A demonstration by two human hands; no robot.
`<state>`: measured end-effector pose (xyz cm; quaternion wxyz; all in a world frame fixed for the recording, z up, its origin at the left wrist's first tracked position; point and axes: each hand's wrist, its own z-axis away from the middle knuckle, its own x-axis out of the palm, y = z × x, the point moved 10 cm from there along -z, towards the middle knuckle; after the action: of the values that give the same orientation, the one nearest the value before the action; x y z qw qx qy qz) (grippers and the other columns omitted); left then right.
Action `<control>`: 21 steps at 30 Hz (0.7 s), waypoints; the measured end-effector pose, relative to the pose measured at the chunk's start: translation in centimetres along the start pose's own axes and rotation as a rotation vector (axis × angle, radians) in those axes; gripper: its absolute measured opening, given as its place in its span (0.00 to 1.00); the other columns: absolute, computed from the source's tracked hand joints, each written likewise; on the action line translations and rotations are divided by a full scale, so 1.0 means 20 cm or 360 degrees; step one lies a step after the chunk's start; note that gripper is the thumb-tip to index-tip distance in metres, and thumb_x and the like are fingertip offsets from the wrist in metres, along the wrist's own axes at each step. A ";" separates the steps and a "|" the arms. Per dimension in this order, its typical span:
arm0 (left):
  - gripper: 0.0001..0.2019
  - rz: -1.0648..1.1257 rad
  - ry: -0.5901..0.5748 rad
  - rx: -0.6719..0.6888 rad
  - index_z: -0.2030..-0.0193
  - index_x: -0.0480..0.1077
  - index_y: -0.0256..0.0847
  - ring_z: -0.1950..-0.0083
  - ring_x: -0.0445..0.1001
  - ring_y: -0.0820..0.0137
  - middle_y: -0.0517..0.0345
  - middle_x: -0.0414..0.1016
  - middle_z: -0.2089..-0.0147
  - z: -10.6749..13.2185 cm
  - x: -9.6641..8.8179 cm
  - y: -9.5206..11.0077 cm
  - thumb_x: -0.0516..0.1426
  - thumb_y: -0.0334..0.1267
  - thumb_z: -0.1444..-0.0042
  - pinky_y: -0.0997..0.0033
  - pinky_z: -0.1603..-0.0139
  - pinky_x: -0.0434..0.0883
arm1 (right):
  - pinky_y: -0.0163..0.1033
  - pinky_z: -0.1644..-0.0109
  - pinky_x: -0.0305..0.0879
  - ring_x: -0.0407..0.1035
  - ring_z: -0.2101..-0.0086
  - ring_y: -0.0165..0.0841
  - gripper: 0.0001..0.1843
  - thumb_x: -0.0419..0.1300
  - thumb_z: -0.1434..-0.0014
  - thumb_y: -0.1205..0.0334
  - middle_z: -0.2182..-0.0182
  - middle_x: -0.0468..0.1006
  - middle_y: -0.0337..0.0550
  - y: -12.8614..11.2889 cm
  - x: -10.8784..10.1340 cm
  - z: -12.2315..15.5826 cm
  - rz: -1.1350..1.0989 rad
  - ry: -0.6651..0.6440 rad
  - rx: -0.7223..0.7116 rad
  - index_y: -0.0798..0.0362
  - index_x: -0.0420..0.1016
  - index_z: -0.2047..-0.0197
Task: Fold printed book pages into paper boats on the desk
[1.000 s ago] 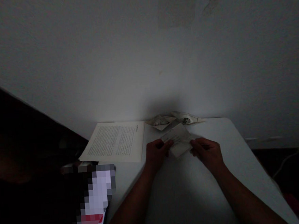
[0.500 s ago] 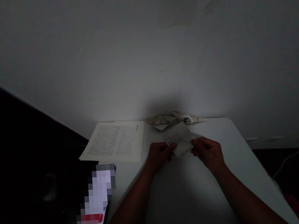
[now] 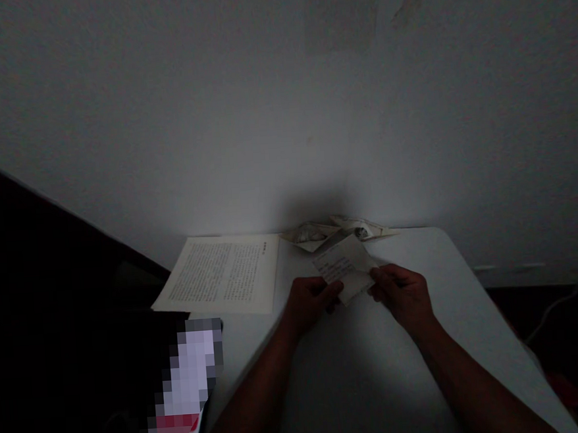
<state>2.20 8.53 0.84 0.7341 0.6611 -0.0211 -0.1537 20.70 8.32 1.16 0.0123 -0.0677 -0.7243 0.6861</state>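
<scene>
Above white table (image 3: 475, 335) by dim wall (image 3: 213, 116), pinches partly folded paper (image 3: 342, 265) in left hand (image 3: 311, 302) and right hand (image 3: 400, 291), with two folded shapes (image 3: 313, 244) behind, seemingly finished, and one printed sheet (image 3: 218, 274) lying unfolded.

a person's bare left forearm (image 3: 259, 390) and right forearm (image 3: 471, 372) slant inward from the lower edge. the left grip (image 3: 311, 301), thumb pointing inward, and the right grip (image 3: 404, 291), fingers (image 3: 380, 289) curled beneath the thumb, face each other, near but apart, both pinched.
</scene>
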 end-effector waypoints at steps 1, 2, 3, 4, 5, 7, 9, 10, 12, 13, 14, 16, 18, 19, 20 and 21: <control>0.23 -0.0039 -0.0013 -0.0022 0.82 0.71 0.34 0.81 0.65 0.76 0.57 0.69 0.84 0.00 0.00 -0.01 0.57 0.54 0.50 0.77 0.78 0.61 | 0.33 0.79 0.59 0.63 0.83 0.28 0.17 0.62 0.47 0.49 0.86 0.70 0.38 0.00 0.00 0.00 0.0004 0.0001 0.0003 0.55 0.74 0.77; 0.22 -0.0073 -0.0022 -0.0039 0.82 0.72 0.34 0.82 0.65 0.76 0.57 0.69 0.84 0.00 0.01 -0.01 0.57 0.53 0.50 0.77 0.78 0.60 | 0.33 0.80 0.59 0.63 0.83 0.28 0.17 0.62 0.47 0.50 0.86 0.70 0.38 0.00 0.00 0.00 0.0003 -0.0001 0.0005 0.55 0.74 0.76; 0.22 -0.0087 -0.0028 -0.0049 0.81 0.72 0.34 0.82 0.64 0.76 0.57 0.69 0.84 0.01 0.01 -0.01 0.57 0.53 0.50 0.77 0.79 0.60 | 0.33 0.80 0.59 0.63 0.82 0.28 0.16 0.62 0.47 0.50 0.85 0.70 0.38 0.01 0.00 0.00 -0.0009 0.0002 0.0000 0.55 0.74 0.76; 0.21 -0.0077 -0.0029 -0.0053 0.81 0.72 0.34 0.82 0.64 0.76 0.57 0.68 0.84 0.01 0.01 -0.01 0.58 0.53 0.51 0.77 0.79 0.60 | 0.33 0.79 0.59 0.63 0.82 0.28 0.16 0.63 0.47 0.50 0.85 0.70 0.38 0.01 0.00 0.00 -0.0029 0.0006 -0.0005 0.55 0.75 0.75; 0.21 -0.0052 -0.0021 -0.0052 0.81 0.72 0.34 0.82 0.64 0.76 0.58 0.68 0.84 0.01 0.01 -0.01 0.58 0.52 0.51 0.77 0.79 0.60 | 0.33 0.79 0.59 0.63 0.82 0.28 0.15 0.63 0.47 0.51 0.85 0.71 0.38 0.02 0.00 0.00 -0.0052 0.0012 -0.0008 0.55 0.75 0.74; 0.21 0.0007 0.0006 -0.0046 0.82 0.72 0.35 0.82 0.63 0.76 0.58 0.68 0.84 0.01 0.00 0.00 0.58 0.52 0.51 0.77 0.79 0.60 | 0.33 0.79 0.59 0.63 0.82 0.28 0.14 0.63 0.47 0.52 0.85 0.71 0.38 0.03 0.00 0.00 -0.0089 0.0011 0.0003 0.55 0.76 0.74; 0.20 0.0025 0.0011 -0.0031 0.82 0.71 0.35 0.81 0.64 0.76 0.58 0.68 0.84 0.01 0.00 0.00 0.58 0.51 0.51 0.77 0.78 0.61 | 0.33 0.78 0.58 0.63 0.82 0.27 0.13 0.64 0.47 0.53 0.85 0.71 0.38 0.04 0.00 0.00 -0.0115 0.0011 0.0019 0.55 0.75 0.74; 0.20 0.0019 0.0001 -0.0018 0.82 0.71 0.35 0.81 0.64 0.77 0.58 0.68 0.84 0.01 0.01 0.01 0.58 0.51 0.50 0.77 0.78 0.61 | 0.33 0.78 0.58 0.63 0.82 0.27 0.13 0.64 0.47 0.53 0.85 0.71 0.38 0.04 0.00 0.00 -0.0132 0.0013 0.0021 0.55 0.75 0.74; 0.20 -0.0011 -0.0042 0.0010 0.82 0.70 0.35 0.81 0.64 0.77 0.59 0.68 0.83 0.01 0.02 0.01 0.58 0.50 0.50 0.77 0.78 0.60 | 0.33 0.79 0.58 0.62 0.82 0.27 0.13 0.63 0.47 0.54 0.85 0.70 0.37 0.03 0.00 0.00 -0.0187 0.0023 0.0013 0.55 0.74 0.75; 0.20 -0.0033 -0.0060 0.0020 0.82 0.70 0.35 0.81 0.63 0.77 0.60 0.67 0.83 0.01 0.03 0.01 0.58 0.50 0.49 0.77 0.78 0.60 | 0.33 0.79 0.57 0.62 0.82 0.27 0.13 0.63 0.46 0.54 0.85 0.69 0.37 0.03 0.00 0.00 -0.0216 0.0027 0.0009 0.55 0.74 0.75; 0.20 -0.0051 -0.0068 0.0029 0.82 0.69 0.35 0.81 0.63 0.78 0.60 0.67 0.83 0.01 0.03 0.01 0.58 0.50 0.49 0.78 0.78 0.60 | 0.34 0.78 0.58 0.62 0.83 0.27 0.13 0.63 0.46 0.54 0.86 0.69 0.36 0.03 0.00 0.00 -0.0241 0.0029 0.0006 0.54 0.73 0.76; 0.20 -0.0064 -0.0064 0.0051 0.82 0.69 0.35 0.81 0.62 0.78 0.61 0.66 0.84 0.01 0.03 0.02 0.58 0.49 0.49 0.78 0.78 0.59 | 0.34 0.78 0.58 0.62 0.82 0.27 0.13 0.64 0.46 0.55 0.86 0.68 0.36 0.04 0.00 0.00 -0.0250 0.0020 0.0017 0.55 0.74 0.75; 0.19 -0.0038 -0.0054 0.0085 0.82 0.69 0.35 0.81 0.62 0.78 0.61 0.66 0.84 0.01 0.03 0.03 0.58 0.48 0.49 0.78 0.78 0.59 | 0.35 0.77 0.59 0.63 0.82 0.28 0.12 0.63 0.46 0.55 0.86 0.68 0.36 0.05 0.00 -0.01 -0.0236 0.0016 0.0033 0.55 0.74 0.74; 0.19 -0.0021 -0.0045 0.0102 0.82 0.69 0.36 0.81 0.62 0.77 0.61 0.65 0.84 0.01 0.03 0.04 0.58 0.48 0.49 0.78 0.78 0.59 | 0.35 0.77 0.59 0.63 0.81 0.28 0.12 0.63 0.46 0.55 0.86 0.68 0.37 0.06 0.00 -0.01 -0.0231 0.0017 0.0037 0.55 0.75 0.74; 0.19 -0.0008 -0.0037 0.0115 0.82 0.69 0.36 0.81 0.62 0.77 0.61 0.65 0.84 0.01 0.03 0.05 0.58 0.48 0.49 0.77 0.78 0.59 | 0.35 0.77 0.58 0.63 0.82 0.28 0.12 0.64 0.47 0.55 0.86 0.68 0.37 0.06 0.00 -0.01 -0.0234 0.0018 0.0037 0.55 0.75 0.74; 0.19 0.0001 -0.0031 0.0126 0.83 0.68 0.36 0.80 0.63 0.77 0.61 0.66 0.84 0.02 0.03 0.06 0.58 0.47 0.49 0.77 0.77 0.59 | 0.35 0.77 0.58 0.62 0.82 0.28 0.13 0.64 0.47 0.55 0.86 0.68 0.37 0.06 0.00 -0.01 -0.0246 0.0018 0.0034 0.55 0.74 0.75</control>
<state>2.86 8.19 1.88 0.7072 0.6881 -0.0344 -0.1589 20.87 8.50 0.02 0.0700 -0.0154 -0.7198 0.6905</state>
